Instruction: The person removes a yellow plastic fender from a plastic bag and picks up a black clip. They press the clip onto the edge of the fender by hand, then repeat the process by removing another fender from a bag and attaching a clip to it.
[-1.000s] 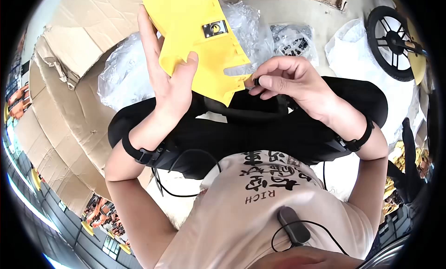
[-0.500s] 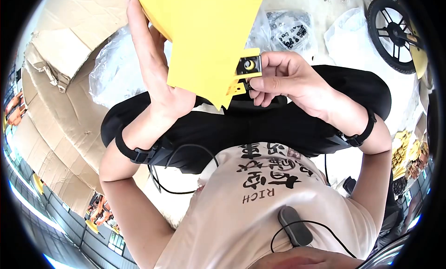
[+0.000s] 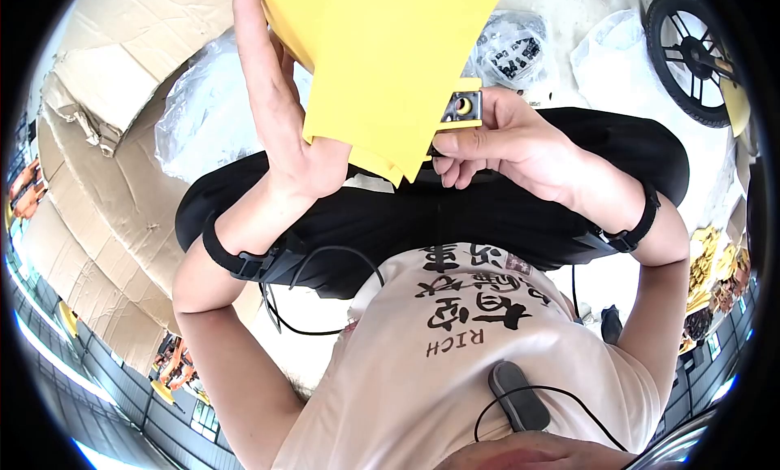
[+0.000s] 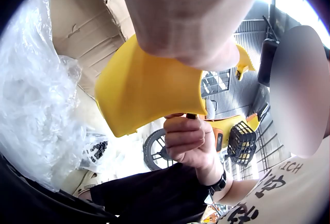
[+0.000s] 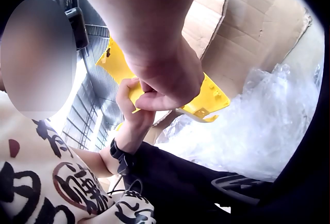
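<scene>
Yellow plastic panel (image 3: 382,56) sits up at twelve o'clock, the left hand (image 3: 284,129) curled round its nine o'clock edge, the right hand (image 3: 508,145) pinching a small dark part (image 3: 435,154) at its five o'clock corner, just below the metal bracket (image 3: 461,107). I'd say brace the panel firm and line that part up squarely, lest it slip.

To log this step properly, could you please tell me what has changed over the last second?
The yellow panel turned in the left hand: its plain face now shows, and its metal bracket swung down to the fingertips of the right hand. Unchanged: the left hand grips the panel, the right hand pinches a small dark part at its lower edge; the wheel lies where it was.
</scene>
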`<state>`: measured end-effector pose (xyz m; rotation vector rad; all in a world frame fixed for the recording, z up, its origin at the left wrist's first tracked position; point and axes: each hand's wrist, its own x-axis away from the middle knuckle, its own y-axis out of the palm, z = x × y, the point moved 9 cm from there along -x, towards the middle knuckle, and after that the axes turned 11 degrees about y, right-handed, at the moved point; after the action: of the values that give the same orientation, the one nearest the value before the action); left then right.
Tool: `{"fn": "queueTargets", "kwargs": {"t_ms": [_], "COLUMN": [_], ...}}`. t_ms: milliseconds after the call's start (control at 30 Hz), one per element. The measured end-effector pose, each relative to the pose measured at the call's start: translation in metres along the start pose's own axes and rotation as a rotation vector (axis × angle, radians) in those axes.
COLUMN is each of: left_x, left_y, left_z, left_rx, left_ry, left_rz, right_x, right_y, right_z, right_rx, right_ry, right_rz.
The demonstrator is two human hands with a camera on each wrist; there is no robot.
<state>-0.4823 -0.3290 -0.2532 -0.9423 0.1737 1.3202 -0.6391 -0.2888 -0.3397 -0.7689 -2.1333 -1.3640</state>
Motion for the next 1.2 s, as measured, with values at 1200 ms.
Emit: {"fn": "queueTargets", "kwargs": {"t_ms": [1200], "left_x": [0.081], "left_y": [0.053], "left_z": [-0.026], "left_rx": [0.948], "left_ry": [-1.452], "left_rz": [-0.006], "right_x": [0.038], "right_y": [0.019], "right_z": [-0.041], "right_rx": [0.306], "right_ry": [-0.410], "right_rz": [0.061]}}
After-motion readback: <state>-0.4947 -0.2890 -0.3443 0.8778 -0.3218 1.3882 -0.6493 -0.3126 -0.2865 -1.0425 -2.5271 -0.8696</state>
